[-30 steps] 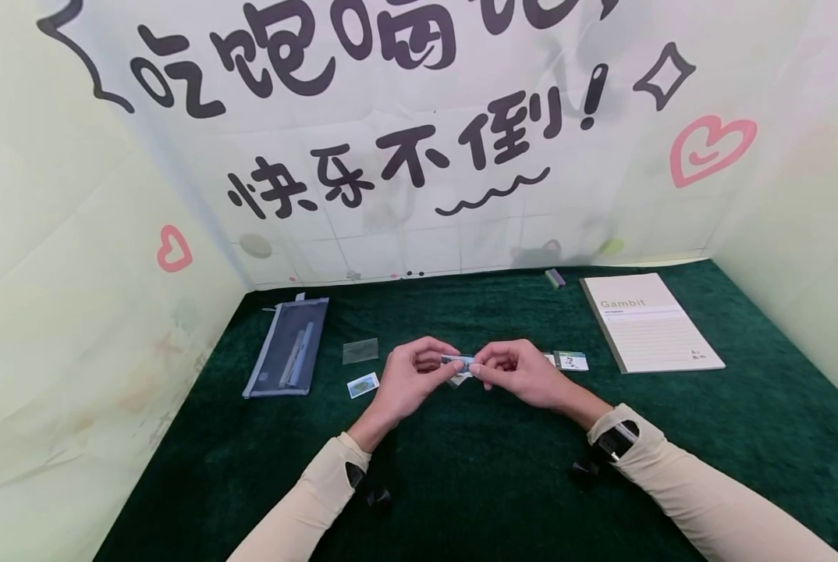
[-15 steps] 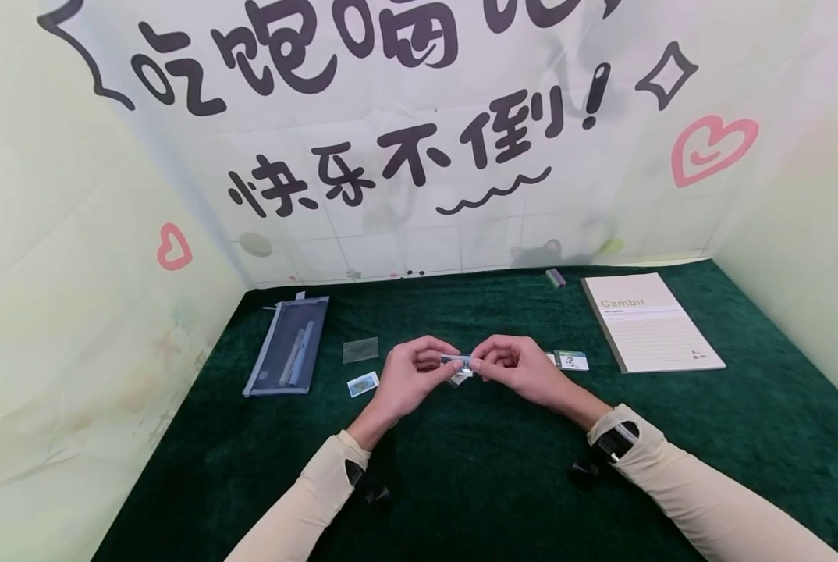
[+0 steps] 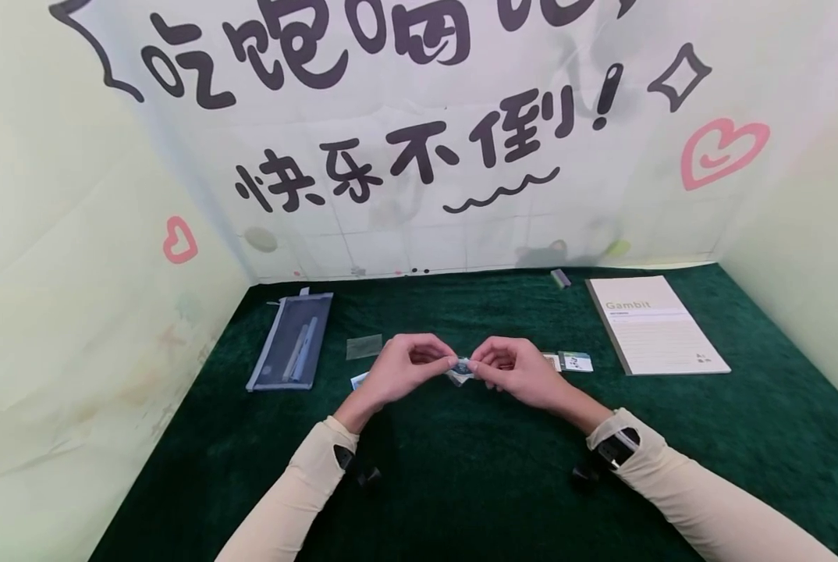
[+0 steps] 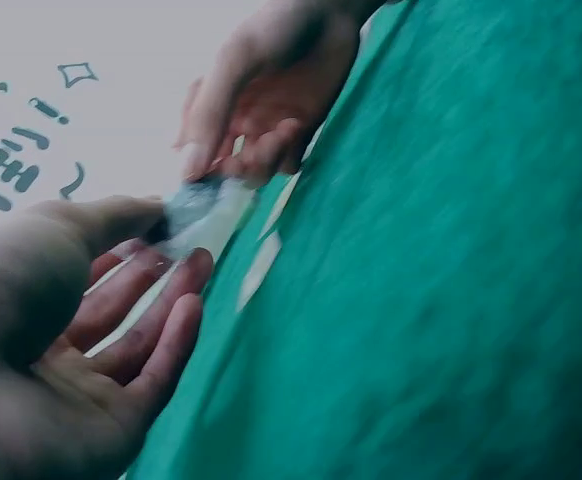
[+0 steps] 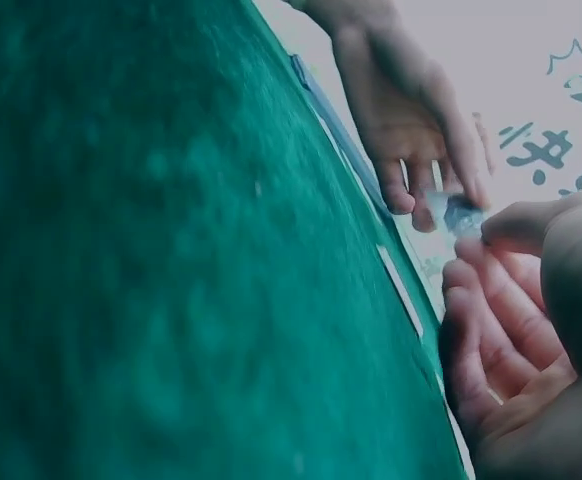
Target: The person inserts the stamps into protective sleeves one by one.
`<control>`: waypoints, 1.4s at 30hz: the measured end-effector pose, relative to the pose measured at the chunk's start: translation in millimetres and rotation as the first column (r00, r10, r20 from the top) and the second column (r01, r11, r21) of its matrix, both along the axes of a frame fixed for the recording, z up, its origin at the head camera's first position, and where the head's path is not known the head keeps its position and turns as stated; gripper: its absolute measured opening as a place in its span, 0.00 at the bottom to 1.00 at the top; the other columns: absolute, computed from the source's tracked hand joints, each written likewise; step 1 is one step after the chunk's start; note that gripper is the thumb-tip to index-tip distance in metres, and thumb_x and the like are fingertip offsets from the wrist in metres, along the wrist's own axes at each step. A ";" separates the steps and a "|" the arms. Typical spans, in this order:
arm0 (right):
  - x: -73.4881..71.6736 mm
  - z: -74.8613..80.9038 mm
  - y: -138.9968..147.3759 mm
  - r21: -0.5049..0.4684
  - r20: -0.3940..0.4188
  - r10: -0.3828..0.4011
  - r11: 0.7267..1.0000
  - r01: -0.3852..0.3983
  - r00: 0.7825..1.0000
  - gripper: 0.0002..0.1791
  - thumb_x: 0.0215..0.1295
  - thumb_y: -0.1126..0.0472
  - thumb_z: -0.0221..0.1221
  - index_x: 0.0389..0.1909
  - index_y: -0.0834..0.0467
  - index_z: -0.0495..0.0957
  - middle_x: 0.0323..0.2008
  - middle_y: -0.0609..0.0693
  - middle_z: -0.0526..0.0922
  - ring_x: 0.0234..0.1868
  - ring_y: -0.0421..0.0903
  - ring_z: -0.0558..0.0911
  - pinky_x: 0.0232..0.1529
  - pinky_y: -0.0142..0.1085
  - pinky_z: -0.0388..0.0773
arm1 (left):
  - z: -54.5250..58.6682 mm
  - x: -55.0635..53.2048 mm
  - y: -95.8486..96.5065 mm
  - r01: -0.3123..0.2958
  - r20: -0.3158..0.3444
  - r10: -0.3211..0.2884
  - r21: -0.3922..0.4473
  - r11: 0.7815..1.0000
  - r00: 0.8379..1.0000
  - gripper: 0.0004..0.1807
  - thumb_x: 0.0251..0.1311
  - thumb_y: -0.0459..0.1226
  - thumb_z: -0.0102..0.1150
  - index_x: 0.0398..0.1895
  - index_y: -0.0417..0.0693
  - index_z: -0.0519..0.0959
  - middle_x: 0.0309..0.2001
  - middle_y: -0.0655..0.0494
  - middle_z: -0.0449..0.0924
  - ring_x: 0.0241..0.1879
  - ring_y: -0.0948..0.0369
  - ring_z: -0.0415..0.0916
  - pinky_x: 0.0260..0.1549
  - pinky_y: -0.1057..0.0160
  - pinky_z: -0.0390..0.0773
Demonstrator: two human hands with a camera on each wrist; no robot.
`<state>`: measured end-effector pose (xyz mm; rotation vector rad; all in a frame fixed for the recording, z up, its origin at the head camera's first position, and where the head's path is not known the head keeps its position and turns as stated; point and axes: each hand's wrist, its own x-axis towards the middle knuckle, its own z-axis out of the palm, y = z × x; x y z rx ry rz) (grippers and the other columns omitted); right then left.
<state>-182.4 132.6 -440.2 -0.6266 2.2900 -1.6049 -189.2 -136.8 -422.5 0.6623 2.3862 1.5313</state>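
Over the middle of the cloth, both hands meet at a small blue picture card with clear plastic about it; its full outline is hidden by fingers. The left hand pinches its left end between thumb and fingers. At the other end, the right hand pinches it the same way. In the left wrist view the blue card looks blurred, with see-through film beside it. A clear plastic sleeve lies left of the hands. A second small picture card is partly covered by the left hand.
To the right lie small printed cards. A white notebook is at the far right, and a small purple-green block near the back wall. A mesh zip pouch holding pens lies on the left of the green cloth.
The left hand has shifted slightly left and now covers part of the picture card lying there. The held card has tilted between the fingers. The head view has turned a little.
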 end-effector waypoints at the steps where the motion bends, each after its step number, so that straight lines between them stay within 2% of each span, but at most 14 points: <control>1: 0.6 1.1 -2.5 0.004 0.002 0.006 1.000 -0.006 1.000 0.12 0.77 0.48 0.65 0.52 0.50 0.84 0.44 0.55 0.89 0.40 0.54 0.88 0.42 0.41 0.88 | 1.8 -1.7 -3.6 0.014 -0.009 -0.015 -0.021 1.000 1.000 0.07 0.74 0.48 0.69 0.48 0.62 0.89 0.45 0.62 0.92 0.45 0.60 0.89 0.50 0.56 0.89; 5: 0.9 3.9 -14.0 0.015 -0.017 0.015 1.000 -0.015 1.000 0.11 0.77 0.48 0.65 0.51 0.49 0.84 0.44 0.52 0.90 0.44 0.51 0.89 0.48 0.44 0.88 | 9.5 -6.5 -16.4 0.050 -0.038 -0.053 -0.088 0.995 0.998 0.05 0.75 0.46 0.68 0.46 0.61 0.90 0.44 0.61 0.92 0.42 0.59 0.88 0.47 0.58 0.88; 9: -2.3 4.4 -25.2 0.025 -0.055 0.006 1.000 -0.005 0.998 0.12 0.77 0.46 0.65 0.50 0.48 0.85 0.42 0.50 0.90 0.43 0.49 0.90 0.49 0.43 0.86 | 14.3 -10.8 -25.4 0.042 -0.062 -0.050 -0.126 0.991 0.997 0.05 0.74 0.45 0.69 0.46 0.59 0.90 0.43 0.60 0.92 0.42 0.59 0.87 0.47 0.59 0.87; 17: -12.0 3.9 -46.8 0.050 -0.093 -0.035 0.998 0.039 0.995 0.09 0.77 0.48 0.67 0.47 0.47 0.86 0.38 0.49 0.90 0.37 0.48 0.89 0.40 0.40 0.87 | 16.8 -18.7 -40.2 -0.011 -0.096 -0.009 -0.202 0.979 0.995 0.04 0.74 0.44 0.69 0.45 0.59 0.90 0.41 0.62 0.91 0.40 0.61 0.86 0.45 0.59 0.86; 24: -26.4 5.2 -66.4 0.198 -0.165 -0.028 0.978 0.061 0.986 0.05 0.76 0.51 0.68 0.42 0.47 0.88 0.29 0.46 0.86 0.27 0.46 0.80 0.31 0.36 0.77 | 20.8 -22.0 -53.9 -0.040 -0.112 0.011 -0.265 0.963 0.994 0.03 0.72 0.39 0.71 0.45 0.56 0.89 0.38 0.61 0.92 0.38 0.62 0.87 0.44 0.59 0.86; 29: -33.8 11.5 -74.1 0.318 -0.157 0.002 0.947 0.049 0.988 0.05 0.75 0.52 0.68 0.43 0.48 0.88 0.25 0.46 0.83 0.23 0.46 0.79 0.27 0.35 0.74 | 16.9 -24.7 -56.3 -0.051 -0.095 0.022 -0.312 0.949 0.995 0.03 0.73 0.38 0.70 0.45 0.56 0.89 0.38 0.60 0.91 0.38 0.62 0.86 0.43 0.60 0.85; 33: -37.6 14.3 -73.7 0.395 -0.133 0.006 0.918 0.048 0.991 0.05 0.75 0.52 0.68 0.43 0.48 0.88 0.25 0.47 0.83 0.23 0.46 0.80 0.26 0.35 0.74 | 11.3 -26.3 -54.0 -0.061 -0.120 0.018 -0.363 0.930 0.993 0.04 0.72 0.37 0.71 0.45 0.56 0.90 0.38 0.61 0.90 0.36 0.62 0.83 0.41 0.61 0.84; 37: -40.0 12.0 -72.7 0.426 -0.130 -0.002 0.903 0.058 0.991 0.04 0.75 0.52 0.68 0.42 0.47 0.88 0.25 0.47 0.83 0.24 0.46 0.80 0.28 0.36 0.75 | 6.5 -26.1 -53.0 -0.099 -0.145 0.046 -0.385 0.918 0.988 0.06 0.70 0.35 0.72 0.45 0.56 0.91 0.37 0.62 0.88 0.35 0.61 0.81 0.40 0.61 0.83; 42: -41.2 8.3 -73.7 0.427 -0.162 -0.008 0.901 0.077 0.987 0.07 0.74 0.51 0.70 0.46 0.47 0.86 0.25 0.47 0.82 0.23 0.46 0.80 0.26 0.36 0.74 | 2.8 -25.9 -53.0 -0.127 -0.148 0.076 -0.379 0.916 0.986 0.06 0.70 0.34 0.72 0.46 0.54 0.90 0.39 0.61 0.87 0.36 0.60 0.81 0.43 0.59 0.84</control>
